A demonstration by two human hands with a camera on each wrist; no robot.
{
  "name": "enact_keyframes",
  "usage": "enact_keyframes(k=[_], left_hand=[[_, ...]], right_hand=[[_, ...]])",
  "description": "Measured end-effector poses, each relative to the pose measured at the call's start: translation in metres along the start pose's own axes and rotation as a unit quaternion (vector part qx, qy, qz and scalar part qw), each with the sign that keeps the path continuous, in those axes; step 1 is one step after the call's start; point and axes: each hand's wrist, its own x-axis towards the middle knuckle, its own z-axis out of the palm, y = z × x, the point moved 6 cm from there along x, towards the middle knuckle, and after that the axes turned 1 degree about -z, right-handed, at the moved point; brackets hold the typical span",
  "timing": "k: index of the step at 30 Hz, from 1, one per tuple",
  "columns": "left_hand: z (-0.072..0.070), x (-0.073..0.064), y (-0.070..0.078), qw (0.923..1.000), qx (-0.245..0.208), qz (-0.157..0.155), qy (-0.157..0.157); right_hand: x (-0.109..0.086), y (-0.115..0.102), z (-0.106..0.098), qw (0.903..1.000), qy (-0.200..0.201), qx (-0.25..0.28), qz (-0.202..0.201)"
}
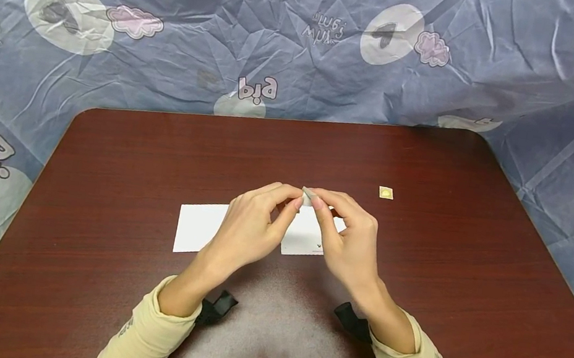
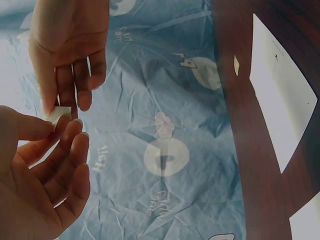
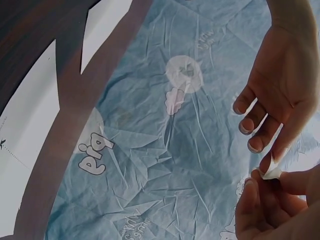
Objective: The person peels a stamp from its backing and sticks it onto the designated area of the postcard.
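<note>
Landmark for all places: printed white sheet (image 1: 303, 236), flat on the table, small dark marks on its face, partly hidden by the hands.

Item: small thin pale piece (image 1: 309, 195), one. Held in the air above the printed white sheet, not touching it; in the head view it overlaps the sheet's far part. Material cannot be told.

Item: left hand (image 1: 254, 224). Raised, left of the printed white sheet's middle; thumb and index finger pinch the pale piece, the other fingers loosely bent.

Item: right hand (image 1: 352, 236). Raised, over the right part of the printed white sheet; thumb and index finger pinch the same piece from the opposite side.

Item: blank-looking white sheet (image 1: 198, 229). Flat, to the left of the printed white sheet, partly behind the left hand.

Item: small square packet (image 1: 386, 193), pale, with a yellowish round centre. Beyond the printed white sheet and to its right, apart from it.

Item: reddish-brown table (image 1: 118, 177), beneath the printed white sheet.

Item: blue-grey cloth backdrop (image 1: 181, 62), creased, with printed lettering and clouds, beyond the printed white sheet.
</note>
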Motion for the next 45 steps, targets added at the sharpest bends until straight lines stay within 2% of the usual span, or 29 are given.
enact_keyframes(k=[17,34,45], left_hand=[[-0.001,0.000,-0.002,0.9997,0.005,-0.007,-0.024],[-0.002,0.000,-0.002,0.9989,-0.028,-0.007,-0.037],[-0.005,0.001,0.000,0.9977,-0.043,-0.012,-0.050]], right_hand=[[0.001,0.005,0.000,0.9974,-0.019,0.044,0.054],[0.001,0.014,0.000,0.9835,-0.031,0.123,0.129],[0.003,0.016,-0.001,0.9769,-0.034,0.150,0.148]])
